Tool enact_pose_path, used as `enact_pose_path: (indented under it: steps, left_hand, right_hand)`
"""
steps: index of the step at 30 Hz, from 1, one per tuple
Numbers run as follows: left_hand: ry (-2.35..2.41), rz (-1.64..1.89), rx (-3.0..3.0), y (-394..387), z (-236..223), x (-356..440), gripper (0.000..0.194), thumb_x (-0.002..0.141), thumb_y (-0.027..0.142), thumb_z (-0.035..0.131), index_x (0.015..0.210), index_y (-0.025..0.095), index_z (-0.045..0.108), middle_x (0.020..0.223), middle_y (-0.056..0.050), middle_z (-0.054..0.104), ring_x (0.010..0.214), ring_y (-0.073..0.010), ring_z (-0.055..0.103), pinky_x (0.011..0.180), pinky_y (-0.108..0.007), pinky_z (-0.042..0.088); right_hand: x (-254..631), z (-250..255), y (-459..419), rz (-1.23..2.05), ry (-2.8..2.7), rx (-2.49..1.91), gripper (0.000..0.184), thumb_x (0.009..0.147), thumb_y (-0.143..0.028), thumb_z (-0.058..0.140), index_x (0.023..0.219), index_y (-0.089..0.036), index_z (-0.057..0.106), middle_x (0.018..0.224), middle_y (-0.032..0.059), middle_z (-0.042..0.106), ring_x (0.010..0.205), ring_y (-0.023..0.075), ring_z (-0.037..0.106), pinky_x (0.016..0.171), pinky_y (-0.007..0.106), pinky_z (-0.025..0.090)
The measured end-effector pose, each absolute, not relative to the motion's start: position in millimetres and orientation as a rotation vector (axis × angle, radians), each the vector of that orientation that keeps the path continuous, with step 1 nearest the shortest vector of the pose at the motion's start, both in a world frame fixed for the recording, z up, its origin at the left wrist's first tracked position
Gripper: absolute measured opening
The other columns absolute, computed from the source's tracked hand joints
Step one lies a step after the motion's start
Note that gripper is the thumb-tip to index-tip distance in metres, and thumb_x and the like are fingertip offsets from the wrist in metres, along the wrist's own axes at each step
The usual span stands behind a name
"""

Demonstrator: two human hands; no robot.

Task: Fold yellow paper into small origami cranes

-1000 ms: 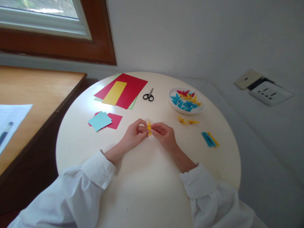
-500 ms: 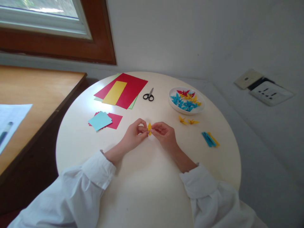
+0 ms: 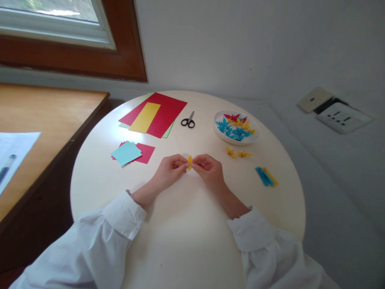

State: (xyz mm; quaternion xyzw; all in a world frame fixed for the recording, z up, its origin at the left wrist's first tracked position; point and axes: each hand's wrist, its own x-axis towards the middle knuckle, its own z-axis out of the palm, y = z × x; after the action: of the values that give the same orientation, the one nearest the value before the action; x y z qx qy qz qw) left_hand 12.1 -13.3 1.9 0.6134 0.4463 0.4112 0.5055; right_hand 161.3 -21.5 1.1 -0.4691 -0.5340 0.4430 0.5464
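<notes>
A small folded piece of yellow paper (image 3: 190, 160) is pinched between both hands over the middle of the round white table (image 3: 180, 241). My left hand (image 3: 171, 170) grips its left side with thumb and fingertips. From the right, my right hand (image 3: 209, 170) pinches the other side, fingers curled. Fingertips cover part of the paper, so its exact folds are hidden. Two yellow paper cranes (image 3: 237, 153) rest on the table right of my hands, just in front of a white dish (image 3: 219, 136) holding several blue, yellow and red paper cranes (image 3: 236, 130).
Black-handled scissors (image 3: 188, 121) lie beyond my hands. Left of them are red, yellow and green paper sheets (image 3: 168, 112), with light-blue and red paper squares (image 3: 126, 153) nearer. Narrow blue and yellow folded strips (image 3: 265, 176) lie at right. A wooden desk (image 3: 60, 108) stands at left.
My left fingers have closed in on the yellow paper, the raised index finger coming down. The right hand has barely moved.
</notes>
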Motion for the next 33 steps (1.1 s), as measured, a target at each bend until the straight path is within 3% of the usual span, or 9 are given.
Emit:
enact_pose_path:
  steps: [12,33]
  left_hand:
    - [1.115,1.005,1.522,-14.3,5.0,12.3,0.020,0.074,0.034,0.059,0.071,0.015,0.060,0.063,-0.001,0.061,0.058,-0.0119,0.054,0.052,-0.022,0.040]
    - [1.098,1.080,1.606,-14.9,4.8,12.2,0.016,0.074,0.030,0.060,0.078,0.015,0.063,0.069,-0.003,0.063,0.064,-0.0132,0.054,0.059,-0.024,0.042]
  right_hand:
    - [160.4,0.2,-21.2,1.088,-1.277,-1.106,0.020,0.061,-0.032,0.072,0.072,-0.019,0.061,0.072,0.0021,0.066,0.068,0.0145,0.063,0.066,0.028,0.052]
    - [159.9,0.1,-23.4,0.927,-1.308,-1.109,0.007,0.065,-0.022,0.067,0.069,-0.019,0.063,0.070,0.0012,0.065,0.068,0.0140,0.060,0.066,0.027,0.048]
